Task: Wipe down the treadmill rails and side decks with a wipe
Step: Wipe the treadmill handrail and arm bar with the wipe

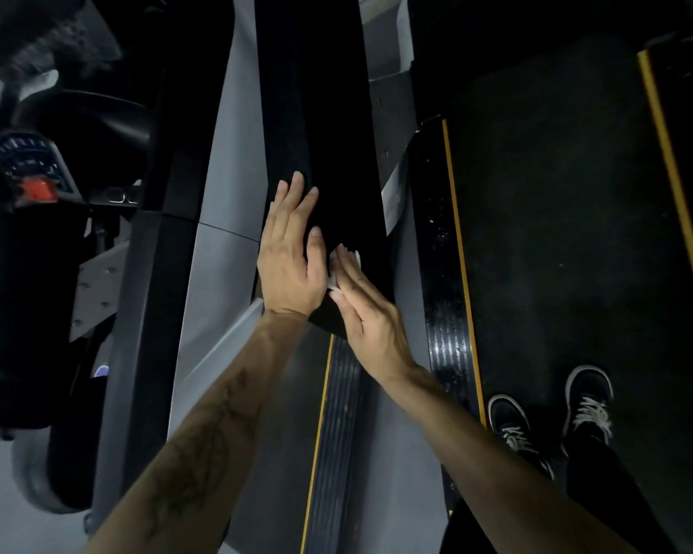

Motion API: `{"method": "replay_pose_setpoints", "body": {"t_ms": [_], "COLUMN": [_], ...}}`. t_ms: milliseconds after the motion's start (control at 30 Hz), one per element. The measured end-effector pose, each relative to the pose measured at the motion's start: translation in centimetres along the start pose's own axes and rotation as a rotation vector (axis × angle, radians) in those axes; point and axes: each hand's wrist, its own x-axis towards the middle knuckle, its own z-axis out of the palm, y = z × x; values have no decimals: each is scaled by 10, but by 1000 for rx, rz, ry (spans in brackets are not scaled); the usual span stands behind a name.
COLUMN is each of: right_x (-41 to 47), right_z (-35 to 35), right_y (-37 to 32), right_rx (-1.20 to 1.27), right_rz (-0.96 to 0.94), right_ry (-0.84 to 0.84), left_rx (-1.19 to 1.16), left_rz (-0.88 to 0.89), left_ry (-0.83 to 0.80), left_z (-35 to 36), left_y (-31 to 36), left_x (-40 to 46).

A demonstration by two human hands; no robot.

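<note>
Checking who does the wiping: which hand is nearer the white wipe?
Right. The right hand presses flat on the wipe against the black rail; the left hand lies flat beside it.

Bare forearms, tattooed left forearm [213,425]; black laced sneakers [549,413].

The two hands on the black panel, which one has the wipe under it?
The right hand: the white wipe peeks out beneath its straight fingers. The left hand lies flat on the black panel with nothing under it.
</note>
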Motion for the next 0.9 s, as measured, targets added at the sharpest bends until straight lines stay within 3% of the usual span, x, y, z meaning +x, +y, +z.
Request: {"method": "replay_pose_setpoints", "body": {"t_ms": [433, 900], "right_x": [25, 70], "right_z": [-64, -166], "right_y": [-13, -54], "right_rx": [-339, -667], "right_rz": [-147, -205], "right_ry": [-37, -43], "left_rx": [103, 108], "left_rz": [-146, 65], "left_ry": [-200, -228], "left_z": [-30, -45], "left_y": [37, 102], "left_x": [-8, 16]}}
